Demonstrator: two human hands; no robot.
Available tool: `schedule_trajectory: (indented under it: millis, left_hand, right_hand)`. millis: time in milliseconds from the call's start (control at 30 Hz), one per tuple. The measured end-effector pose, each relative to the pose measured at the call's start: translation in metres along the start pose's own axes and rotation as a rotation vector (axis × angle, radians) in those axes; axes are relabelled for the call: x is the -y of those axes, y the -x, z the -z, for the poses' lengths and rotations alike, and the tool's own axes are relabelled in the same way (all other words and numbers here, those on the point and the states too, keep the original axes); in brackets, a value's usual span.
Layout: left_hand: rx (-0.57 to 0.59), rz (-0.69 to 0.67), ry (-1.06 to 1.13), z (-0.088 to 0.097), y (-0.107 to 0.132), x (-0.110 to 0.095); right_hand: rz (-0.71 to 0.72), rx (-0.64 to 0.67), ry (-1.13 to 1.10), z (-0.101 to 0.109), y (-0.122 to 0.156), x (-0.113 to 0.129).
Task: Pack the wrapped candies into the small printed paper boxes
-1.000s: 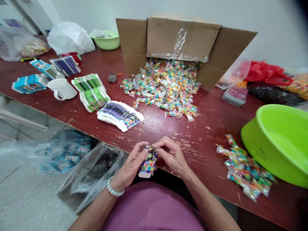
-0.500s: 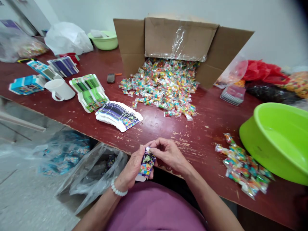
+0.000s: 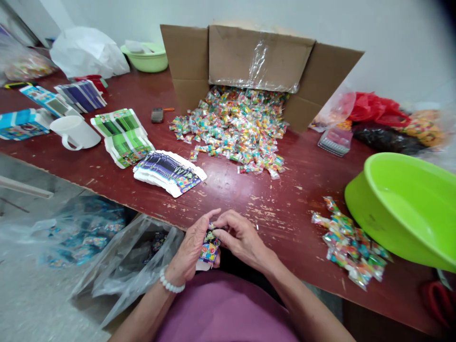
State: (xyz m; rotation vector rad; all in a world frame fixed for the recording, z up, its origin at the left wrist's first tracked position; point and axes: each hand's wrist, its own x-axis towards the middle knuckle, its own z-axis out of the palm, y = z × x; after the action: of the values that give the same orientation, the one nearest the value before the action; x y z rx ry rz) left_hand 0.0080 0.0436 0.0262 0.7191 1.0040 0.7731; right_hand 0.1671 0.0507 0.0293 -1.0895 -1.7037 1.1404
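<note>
Close to my body, over the table's front edge, I hold a small printed candy box (image 3: pixel 209 251) in purple and black with colourful figures. My left hand (image 3: pixel 190 248) wraps it from the left side, a bracelet of pale beads at the wrist. From the right, my right hand (image 3: pixel 239 236) pinches the box's upper end, its fingers hiding much of that end. A white flap sticks out at the lower end. Beyond my hands lies a fanned stack of flat purple boxes (image 3: pixel 169 172), beside a stack of green ones (image 3: pixel 123 137).
Wrapped candies (image 3: pixel 238 128) spill from a cardboard box (image 3: pixel 260 59) at the back. A smaller candy pile (image 3: pixel 352 247) lies by a green basin (image 3: pixel 402 213) on the right. A white mug (image 3: pixel 75 133) stands left. Below the edge is a plastic-lined carton (image 3: pixel 121 270).
My right fingers have moved onto the box's upper end, and the white flap there no longer shows. The whole view has shifted slightly, so the table things appear further left.
</note>
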Motion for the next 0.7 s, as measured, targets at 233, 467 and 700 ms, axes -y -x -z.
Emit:
schedule_trajectory:
  millis: [233, 467, 700]
  left_hand:
    - [-0.103, -0.026, 0.130, 0.000, -0.018, -0.004]
    - [-0.214, -0.148, -0.039, 0.030, -0.034, -0.016]
    - [-0.314, -0.156, -0.157, 0.054, -0.034, -0.015]
  right_hand:
    - [0.051, -0.096, 0.572, 0.044, -0.053, -0.044]
    - [-0.096, -0.079, 1.084, 0.086, -0.113, -0.082]
    - [-0.119, -0.141, 0.799, 0.072, -0.105, -0.071]
